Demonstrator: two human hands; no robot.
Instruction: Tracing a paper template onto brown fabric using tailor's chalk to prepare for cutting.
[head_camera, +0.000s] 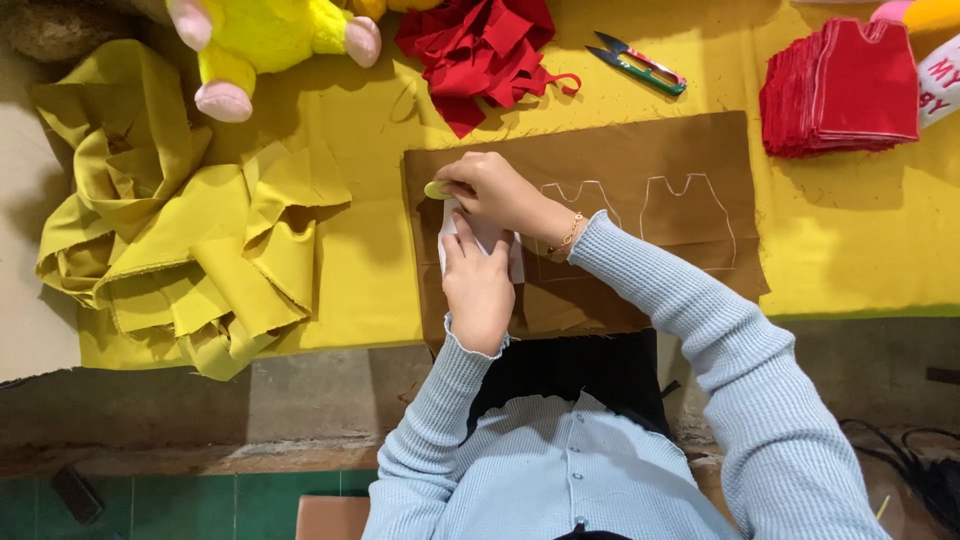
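Pressing white template (449, 236) flat on brown cloth (640, 160): left hand (478, 285) open-palmed; right hand (490, 190) pinches chalk (437, 189). Cloth looks limp, light; hold flat.

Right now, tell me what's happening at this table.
A person in a light blue ribbed sweater is tracing on a brown fabric sheet. The left hand presses a small white paper template flat on the cloth, while the right hand holds a pale yellow piece of chalk at the template's top edge. Two vest-shaped white outlines are already drawn to the right. A stack of red cut fabric pieces sits at the far right.
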